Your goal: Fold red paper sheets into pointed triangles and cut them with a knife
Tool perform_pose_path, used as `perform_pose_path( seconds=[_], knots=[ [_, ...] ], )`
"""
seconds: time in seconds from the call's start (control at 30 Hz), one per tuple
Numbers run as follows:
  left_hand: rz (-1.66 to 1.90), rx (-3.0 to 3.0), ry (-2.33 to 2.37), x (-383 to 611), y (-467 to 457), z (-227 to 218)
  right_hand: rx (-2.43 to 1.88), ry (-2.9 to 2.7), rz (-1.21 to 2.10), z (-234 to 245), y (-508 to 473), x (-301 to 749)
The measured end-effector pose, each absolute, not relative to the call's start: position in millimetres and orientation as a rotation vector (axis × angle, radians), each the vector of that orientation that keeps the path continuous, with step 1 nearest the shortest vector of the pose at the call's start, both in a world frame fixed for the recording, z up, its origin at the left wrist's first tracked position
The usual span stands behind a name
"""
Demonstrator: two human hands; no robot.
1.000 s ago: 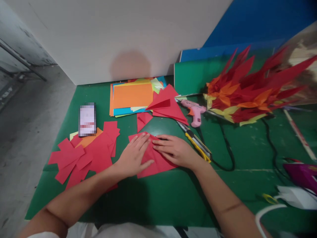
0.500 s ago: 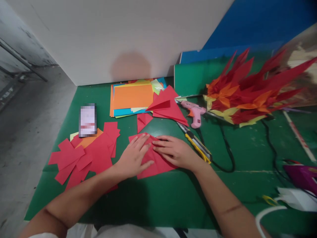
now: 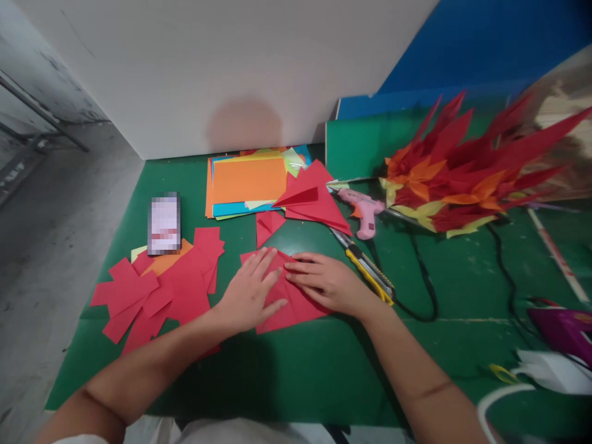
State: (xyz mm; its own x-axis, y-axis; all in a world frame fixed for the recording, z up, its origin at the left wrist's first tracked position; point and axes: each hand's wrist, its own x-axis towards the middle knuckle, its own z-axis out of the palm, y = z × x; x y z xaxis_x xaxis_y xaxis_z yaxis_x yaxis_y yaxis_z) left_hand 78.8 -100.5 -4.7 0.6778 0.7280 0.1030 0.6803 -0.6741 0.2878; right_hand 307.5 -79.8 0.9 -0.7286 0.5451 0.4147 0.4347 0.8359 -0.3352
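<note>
A sheet of red paper (image 3: pixel 287 308) with creases and a folded upper edge lies on the green table in front of me. My left hand (image 3: pixel 250 290) rests flat on its left part, fingers stretched and thumb apart. From the right, my right hand (image 3: pixel 326 283) lies on the paper's upper right part, its fingers extended along the fold and its thumb hidden. Close beyond the hands are a small folded red paper piece (image 3: pixel 268 228) and larger folded red papers (image 3: pixel 314 206). A yellow utility knife (image 3: pixel 370 271) is beside my right hand.
Cut red paper pieces (image 3: pixel 185 290) and a phone (image 3: pixel 163 223) are at left. A coloured paper stack (image 3: pixel 250 179) lies by the white panel (image 3: pixel 231 74). Rightward are a pink glue gun (image 3: pixel 363 209), its black cord, a red-orange paper flame shape (image 3: pixel 462 172) and a purple object (image 3: pixel 564 333).
</note>
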Motion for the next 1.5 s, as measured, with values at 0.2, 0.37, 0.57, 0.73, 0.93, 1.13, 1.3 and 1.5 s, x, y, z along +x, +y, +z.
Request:
perform_pose_path(
  seconds=[0.2, 0.37, 0.57, 0.73, 0.93, 1.13, 1.3, 1.5],
  knots=[
    [0.306, 2.676, 1.120, 77.0, -100.4, -7.0, -0.732, -2.515, 0.290, 3.4, -79.3, 307.3],
    [0.290, 2.667, 1.090, 76.1, -99.9, -5.2, -0.738, -2.512, 0.312, 2.5, -79.3, 307.8],
    [0.262, 2.640, 1.061, 77.1, -99.9, -0.8, -0.728, -2.494, 0.334, 1.8, -79.4, 308.4],
    [0.281, 2.628, 1.057, 77.8, -100.3, -1.6, -0.733, -2.500, 0.338, 3.1, -79.0, 308.1],
    [0.296, 2.616, 1.072, 78.3, -100.4, -2.1, -0.717, -2.504, 0.299, 3.3, -78.7, 307.8],
    [0.286, 2.616, 1.058, 77.6, -99.5, -0.9, -0.721, -2.502, 0.304, 3.0, -78.9, 308.0],
    [0.303, 2.614, 1.051, 77.4, -100.3, -3.6, -0.716, -2.523, 0.311, 3.2, -78.6, 308.6],
    [0.343, 2.626, 1.081, 77.4, -101.5, -9.5, -0.716, -2.525, 0.317, 3.0, -79.0, 308.1]
  ],
)
